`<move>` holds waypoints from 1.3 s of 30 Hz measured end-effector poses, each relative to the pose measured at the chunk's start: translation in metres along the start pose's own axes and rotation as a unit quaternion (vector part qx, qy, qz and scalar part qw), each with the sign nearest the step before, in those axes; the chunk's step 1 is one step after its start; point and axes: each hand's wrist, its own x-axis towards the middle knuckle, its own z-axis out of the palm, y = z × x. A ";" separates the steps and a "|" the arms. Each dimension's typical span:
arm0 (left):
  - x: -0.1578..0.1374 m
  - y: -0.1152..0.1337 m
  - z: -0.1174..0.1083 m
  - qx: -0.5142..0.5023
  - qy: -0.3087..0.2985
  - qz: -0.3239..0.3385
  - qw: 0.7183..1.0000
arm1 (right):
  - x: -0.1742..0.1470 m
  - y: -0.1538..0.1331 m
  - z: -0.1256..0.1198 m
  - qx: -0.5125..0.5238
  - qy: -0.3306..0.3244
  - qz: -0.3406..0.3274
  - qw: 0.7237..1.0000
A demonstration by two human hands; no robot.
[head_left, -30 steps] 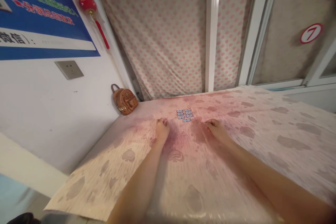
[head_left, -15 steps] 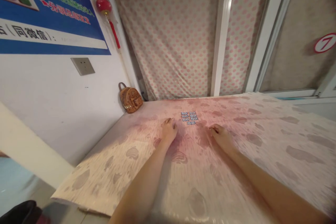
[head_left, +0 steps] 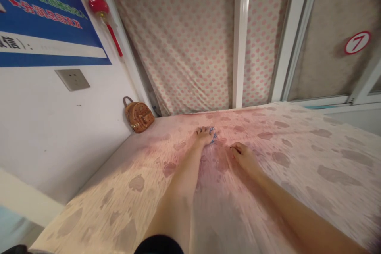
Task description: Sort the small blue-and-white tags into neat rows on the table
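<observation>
Several small blue-and-white pieces [head_left: 214, 137] lie together in the middle of the cloth-covered surface. My left hand [head_left: 204, 135] is over them, palm down with its fingers spread, and covers most of the group; only pieces at its right edge show. It looks open and touching or just above the pieces. To the right, my right hand [head_left: 242, 155] rests near the cloth with its fingers curled together. A small dark spot shows at its fingertips, too small to name. A gap of bare cloth separates this hand from the pieces.
The patterned pink-and-cream cloth [head_left: 268, 174] covers the wide surface. A small brown backpack [head_left: 139, 116] leans against the left wall at the back corner. Behind the far edge hang dotted curtains [head_left: 184, 47] and a white post [head_left: 240, 47]. A wall socket [head_left: 72, 79] is at left.
My left hand has moved forward and right, its fingers spreading over the blue-and-white pieces, which were uncovered before. My right hand stays curled in about the same place. The view has shifted rightward.
</observation>
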 end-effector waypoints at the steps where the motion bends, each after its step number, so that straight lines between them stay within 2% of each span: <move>1: 0.002 -0.002 0.003 0.024 -0.006 0.005 1.000 | 0.000 -0.001 0.000 -0.002 0.002 -0.001 1.000; 4: 0.000 -0.007 0.010 0.072 -0.025 0.029 0.997 | 0.001 -0.003 0.000 -0.016 0.003 -0.006 1.000; 8: -0.019 -0.012 0.009 0.074 -0.047 0.070 0.994 | 0.002 0.001 0.003 -0.024 -0.001 -0.016 1.000; 15: -0.079 -0.020 -0.007 0.042 -0.079 0.164 0.982 | 0.004 0.008 0.004 -0.024 -0.006 -0.023 0.999; 19: -0.124 -0.021 -0.019 0.048 -0.082 0.206 0.974 | 0.005 0.009 0.003 -0.026 -0.005 -0.032 0.999; 21: -0.153 -0.018 -0.025 0.036 -0.071 0.208 0.975 | 0.006 0.009 0.003 -0.026 -0.012 -0.033 0.999; 25: -0.209 -0.016 -0.035 0.042 -0.046 0.158 0.985 | 0.007 0.010 0.003 -0.032 -0.024 -0.027 0.999; 28: -0.227 -0.024 -0.040 0.051 -0.011 0.166 0.985 | 0.007 0.010 0.004 -0.030 -0.023 -0.030 0.999; 31: -0.205 -0.037 -0.044 0.062 0.009 0.133 0.989 | 0.006 0.009 0.005 -0.037 -0.024 -0.033 0.999; 35: -0.128 -0.042 -0.039 0.049 0.004 0.059 0.997 | 0.003 0.008 0.005 -0.054 -0.020 -0.040 0.998; 39: -0.056 -0.026 -0.023 0.043 -0.014 0.009 0.999 | 0.001 0.007 0.003 -0.050 -0.021 -0.046 0.997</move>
